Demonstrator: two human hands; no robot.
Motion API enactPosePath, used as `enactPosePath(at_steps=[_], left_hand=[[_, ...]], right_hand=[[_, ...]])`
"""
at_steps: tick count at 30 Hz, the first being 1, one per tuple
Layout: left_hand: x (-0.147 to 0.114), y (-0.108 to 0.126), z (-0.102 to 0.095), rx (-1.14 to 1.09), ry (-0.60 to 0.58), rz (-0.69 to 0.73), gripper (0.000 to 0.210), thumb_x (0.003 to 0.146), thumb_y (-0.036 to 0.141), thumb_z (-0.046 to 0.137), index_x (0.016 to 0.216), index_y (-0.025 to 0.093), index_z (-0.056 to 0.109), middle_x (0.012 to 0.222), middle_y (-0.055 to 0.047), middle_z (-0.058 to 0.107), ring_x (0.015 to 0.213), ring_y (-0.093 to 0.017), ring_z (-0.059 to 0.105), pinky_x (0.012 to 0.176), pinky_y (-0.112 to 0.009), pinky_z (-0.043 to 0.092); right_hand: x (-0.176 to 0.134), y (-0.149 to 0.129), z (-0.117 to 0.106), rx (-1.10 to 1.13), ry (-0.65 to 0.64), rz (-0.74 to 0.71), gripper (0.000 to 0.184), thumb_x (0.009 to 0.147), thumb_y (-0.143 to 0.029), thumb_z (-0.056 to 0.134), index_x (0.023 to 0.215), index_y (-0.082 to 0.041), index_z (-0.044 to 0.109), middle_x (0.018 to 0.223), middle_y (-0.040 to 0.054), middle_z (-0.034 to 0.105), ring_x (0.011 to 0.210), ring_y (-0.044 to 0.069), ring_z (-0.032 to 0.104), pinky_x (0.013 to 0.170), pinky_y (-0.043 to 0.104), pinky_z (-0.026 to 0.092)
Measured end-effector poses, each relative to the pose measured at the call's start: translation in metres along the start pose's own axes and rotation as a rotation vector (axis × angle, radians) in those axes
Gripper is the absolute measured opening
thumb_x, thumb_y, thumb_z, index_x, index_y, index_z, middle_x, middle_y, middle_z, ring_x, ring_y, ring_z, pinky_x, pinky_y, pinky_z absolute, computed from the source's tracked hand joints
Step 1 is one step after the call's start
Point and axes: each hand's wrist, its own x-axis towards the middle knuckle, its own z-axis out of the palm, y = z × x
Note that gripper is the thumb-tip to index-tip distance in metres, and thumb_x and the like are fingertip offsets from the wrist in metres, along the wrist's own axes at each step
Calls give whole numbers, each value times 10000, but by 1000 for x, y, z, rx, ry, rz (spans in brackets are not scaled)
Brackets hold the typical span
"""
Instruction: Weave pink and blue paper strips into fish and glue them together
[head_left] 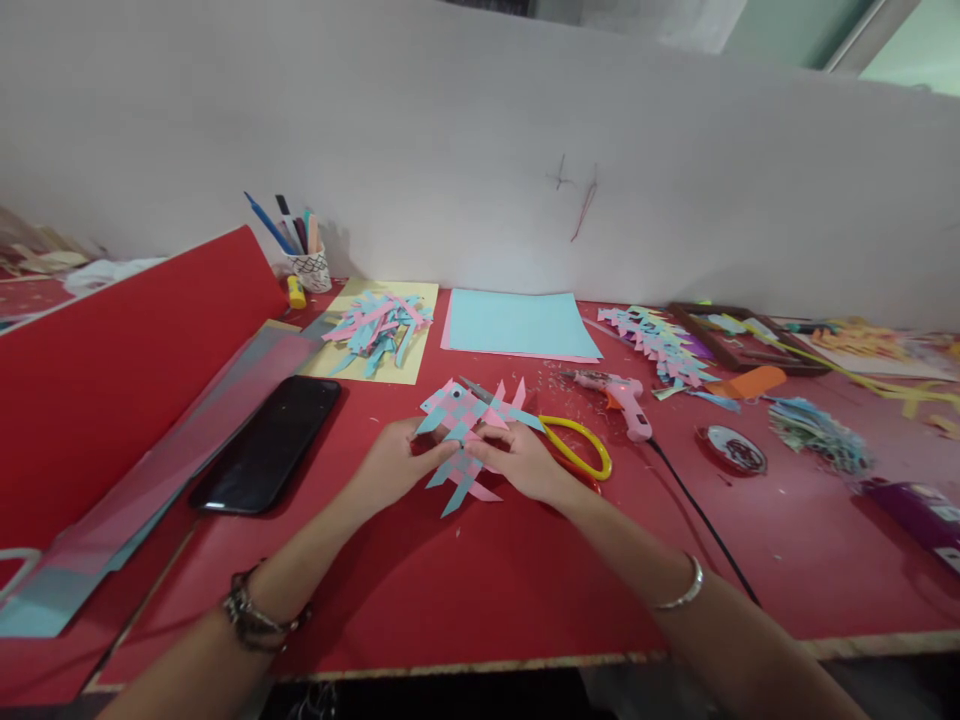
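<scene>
Near the middle of the table, woven pink and blue paper fish lie close together. The upper paper fish [457,410] has a black eye and pointed strip ends. Just below it, my left hand [401,462] and my right hand [521,460] pinch a lower woven paper fish [466,470] from both sides, thumbs almost meeting on its top. Fingers under the paper are hidden. Close to my right hand, the scissors [585,445] show yellow handles, with a blade partly covered by the upper fish.
A pink glue gun [622,395] with a black cord lies to the right. Cut strips [379,330] rest on yellow paper; blue sheets [517,322] lie behind. A black phone [268,445] is at left. A pen cup [310,268], tray [750,345] and round dish [731,450] stand around.
</scene>
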Motion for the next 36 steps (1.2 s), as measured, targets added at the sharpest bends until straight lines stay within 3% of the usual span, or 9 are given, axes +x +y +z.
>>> enactPosePath(at_steps=[4, 11, 18, 24, 28, 31, 36], left_hand=[[-1, 1, 1, -19, 16, -13, 239, 659, 398, 524, 623, 163, 547, 582, 23, 562, 554, -122, 492, 552, -228, 398], [-2, 0, 0, -17, -27, 12, 251, 684, 406, 503, 654, 162, 549, 619, 8, 576, 593, -139, 524, 575, -240, 413], [-2, -3, 2, 58, -57, 24, 256, 718, 408, 466, 713, 165, 547, 675, -2, 594, 632, -148, 533, 610, -252, 427], [-3, 3, 1, 8, -89, -14, 252, 697, 399, 468, 733, 167, 560, 697, -8, 614, 662, -162, 558, 628, -258, 446], [-2, 3, 2, -22, -55, -67, 258, 674, 418, 487, 665, 168, 553, 628, 3, 596, 595, -150, 540, 551, -237, 430], [-1, 1, 2, -19, -23, -45, 278, 684, 427, 472, 628, 169, 559, 579, 10, 578, 551, -135, 511, 538, -233, 418], [-1, 0, 1, -78, 8, 8, 288, 695, 414, 479, 780, 169, 604, 763, -26, 648, 689, -160, 549, 622, -243, 427]], right_hand=[[0, 0, 1, 32, -11, -29, 260, 757, -386, 477, 617, -171, 515, 581, -32, 449, 568, 85, 398, 567, 223, 329], [0, 0, 3, -29, 15, -16, 273, 763, -394, 462, 602, -176, 500, 545, -36, 416, 549, 91, 385, 546, 231, 330], [-2, -6, 5, 16, 54, -16, 162, 722, -314, 488, 655, -172, 529, 651, -3, 566, 651, 122, 517, 636, 251, 407], [-2, -4, 7, 18, 29, -60, 148, 721, -282, 478, 628, -173, 516, 586, -26, 524, 583, 100, 474, 586, 233, 394], [-1, -1, 9, -23, 64, -65, 181, 730, -265, 462, 571, -180, 455, 535, -43, 444, 548, 87, 418, 569, 231, 373], [0, 0, 9, 3, 112, -62, 184, 735, -299, 463, 597, -178, 471, 568, -32, 475, 578, 97, 443, 594, 242, 388], [2, 1, 9, 109, 148, -75, 177, 718, -333, 469, 680, -169, 522, 657, 2, 555, 651, 125, 506, 636, 269, 421]])
